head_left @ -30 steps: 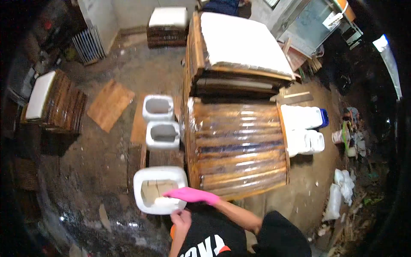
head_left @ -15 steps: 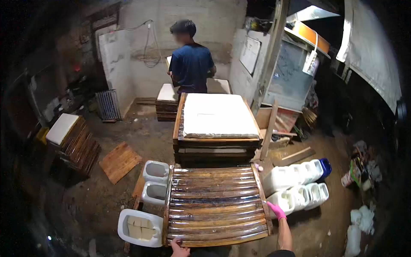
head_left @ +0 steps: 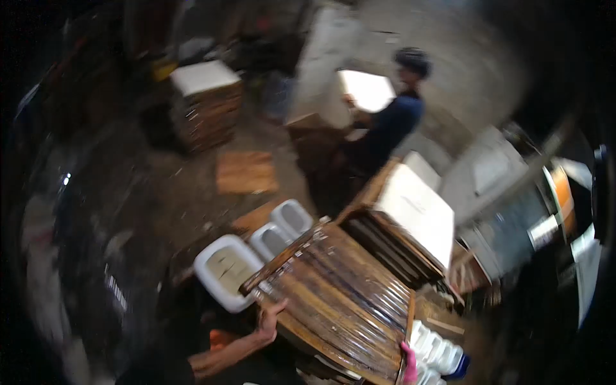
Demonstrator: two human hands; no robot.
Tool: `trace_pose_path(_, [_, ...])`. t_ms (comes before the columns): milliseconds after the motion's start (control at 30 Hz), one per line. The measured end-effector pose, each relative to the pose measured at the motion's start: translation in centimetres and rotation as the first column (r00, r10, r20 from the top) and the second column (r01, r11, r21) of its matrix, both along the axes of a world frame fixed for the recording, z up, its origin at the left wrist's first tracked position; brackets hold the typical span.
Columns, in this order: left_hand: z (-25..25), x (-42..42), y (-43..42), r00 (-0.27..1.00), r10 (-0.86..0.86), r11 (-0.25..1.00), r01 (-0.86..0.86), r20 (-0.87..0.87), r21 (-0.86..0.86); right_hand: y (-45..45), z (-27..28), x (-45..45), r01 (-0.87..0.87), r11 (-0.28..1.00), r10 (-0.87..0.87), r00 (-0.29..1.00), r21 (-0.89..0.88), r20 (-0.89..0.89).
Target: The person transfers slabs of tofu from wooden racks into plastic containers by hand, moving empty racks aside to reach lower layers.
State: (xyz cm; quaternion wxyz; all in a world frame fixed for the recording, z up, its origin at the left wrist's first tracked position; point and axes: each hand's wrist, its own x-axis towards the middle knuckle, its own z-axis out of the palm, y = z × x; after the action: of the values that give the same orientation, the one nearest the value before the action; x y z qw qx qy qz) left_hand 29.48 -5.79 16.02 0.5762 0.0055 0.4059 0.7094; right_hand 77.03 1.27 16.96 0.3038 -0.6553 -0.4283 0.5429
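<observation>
My bare left hand [head_left: 271, 319] grips the near left corner of a wet slatted wooden tray [head_left: 346, 289], which is tilted in the blurred view. At the tray's right edge is my right hand [head_left: 409, 362] in a pink glove, its fingers wrapped on the rim. Left of the tray stands a large white tub [head_left: 228, 273] with pale blocks in cloudy liquid. Two smaller white containers [head_left: 292, 218] are beside it. Under the tray, part of the stack beneath shows along the near edge.
Behind the tray is a wooden stack topped by a white slab [head_left: 420, 208]. A co-worker [head_left: 391, 128] holds a white-topped board [head_left: 367, 90]. Another stack [head_left: 208, 106] and a plywood sheet [head_left: 246, 172] are at left, white jugs [head_left: 436, 350] at lower right.
The view has swung left and tilted. Both my hands now grip the tray, which sits at an angle. The co-worker has turned and carries a board leftward.
</observation>
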Motion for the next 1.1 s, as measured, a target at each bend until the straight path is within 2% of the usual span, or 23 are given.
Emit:
trace_pose_path(67, [0.3,-3.6,-0.2,0.999,-0.008,1.0,0.009,0.036,-0.011,-0.8,2.7,-6.3,-0.029,0.999,0.027,0.997,0.036,0.074])
trace_pose_path(133, [-1.6,-6.3,-1.2,0.974,0.075,0.993,-0.093,-0.214,-0.076,0.1,5.6,-12.6,-0.088,0.995,0.08,0.988,0.056,0.134])
trace_pose_path(200, [0.0,-11.4,-2.9,0.824,0.259,0.966,-0.21,-0.505,0.152,0.9,8.3,-19.6,-0.126,0.989,0.111,0.98,0.078,0.168])
trace_pose_path(233, [2.5,-14.4,-4.0,0.917,0.277,0.953,-0.301,-0.288,-0.042,1.8,9.7,-23.2,-0.159,0.984,0.143,0.973,0.079,0.179])
trace_pose_path(267, [1.9,-18.2,-3.7,0.948,0.317,0.94,-0.31,0.034,-0.141,2.5,10.6,-27.0,-0.188,0.978,0.169,0.968,0.091,0.184])
trace_pose_path(333, [1.5,-24.6,-4.0,0.883,0.415,0.907,-0.383,0.217,-0.178,4.9,11.7,-34.7,-0.26,0.96,0.239,0.954,0.106,0.182])
trace_pose_path(433, [-3.6,-33.9,-3.5,0.827,0.54,0.807,-0.459,0.153,-0.371,9.7,10.2,-47.4,-0.36,0.925,0.345,0.929,0.119,0.132])
trace_pose_path(467, [-5.1,-37.9,-2.7,0.815,0.568,0.771,-0.479,0.113,-0.42,12.1,8.6,-51.9,-0.401,0.909,0.39,0.914,0.114,0.109])
trace_pose_path(533, [-9.4,-44.2,-0.9,0.704,0.67,0.742,-0.624,0.235,-0.244,16.9,3.5,-60.9,-0.454,0.883,0.449,0.891,0.117,0.068])
trace_pose_path(600, [-20.4,-42.4,-4.6,0.77,0.521,0.812,-0.581,0.369,0.067,20.1,-4.6,-67.6,-0.46,0.879,0.461,0.887,0.122,0.023])
trace_pose_path(667, [-22.1,-41.2,-3.7,0.736,0.605,0.789,-0.605,0.304,-0.106,22.1,-14.5,-76.8,-0.251,0.968,0.253,0.964,0.025,-0.08])
trace_pose_path(700, [-22.1,-41.1,-5.0,0.761,0.597,0.802,-0.568,0.254,-0.183,19.8,-21.2,-83.7,-0.03,0.999,0.018,0.963,-0.042,-0.267])
trace_pose_path(733, [-22.4,-40.3,-6.5,0.784,0.586,0.805,-0.533,0.204,-0.261,17.4,-27.6,-90.4,0.195,0.974,-0.227,0.875,-0.118,-0.429])
trace_pose_path(767, [-24.6,-39.0,-8.9,0.811,0.576,0.801,-0.537,0.1,-0.266,14.5,-33.2,-92.9,0.14,0.938,-0.293,0.806,-0.316,-0.514])
trace_pose_path(800, [-27.2,-35.9,-12.6,0.81,0.587,0.775,-0.564,-0.006,-0.286,9.7,-27.9,-91.6,0.14,0.895,-0.288,0.907,-0.424,-0.308])
trace_pose_path(833, [-25.2,-32.8,-13.9,0.782,0.582,0.69,-0.62,-0.224,-0.373,8.4,-38.1,-90.7,0.015,0.833,-0.219,0.927,-0.553,-0.304])
trace_pose_path(867, [-23.2,-29.8,-15.3,0.741,0.52,0.578,-0.672,-0.425,-0.464,6.1,-35.4,-89.3,-0.12,0.792,-0.193,0.881,-0.599,-0.431])
trace_pose_path(900, [-29.1,-30.9,-20.3,0.588,0.801,0.491,-0.542,0.109,-0.682,4.9,-37.7,-89.5,-0.212,0.735,-0.162,0.867,-0.644,-0.471])
trace_pose_path(933, [-31.7,-30.9,-21.5,0.51,0.846,0.427,-0.475,0.154,-0.77,3.2,-40.2,-90.0,-0.301,0.668,-0.136,0.849,-0.68,-0.51])
trace_pose_path(967, [-32.4,-30.9,-21.4,0.524,0.847,0.376,-0.472,0.089,-0.797,2.5,-40.5,-89.5,-0.203,0.648,-0.095,0.935,-0.734,-0.343])
trace_pose_path(1000, [-33.1,-31.3,-21.1,0.556,0.831,0.341,-0.476,0.023,-0.811,3.6,-42.6,-88.5,-0.221,0.677,-0.01,0.951,-0.702,-0.309])
trace_pose_path(1067, [-34.0,-31.6,-20.5,0.598,0.795,0.252,-0.481,-0.104,-0.839,4.0,-46.5,-86.1,-0.414,0.64,0.115,0.884,-0.647,-0.452])
trace_pose_path(1100, [-34.3,-31.4,-20.1,0.619,0.767,0.202,-0.486,-0.171,-0.85,4.0,-47.4,-84.7,-0.408,0.613,0.028,0.867,-0.677,-0.498])
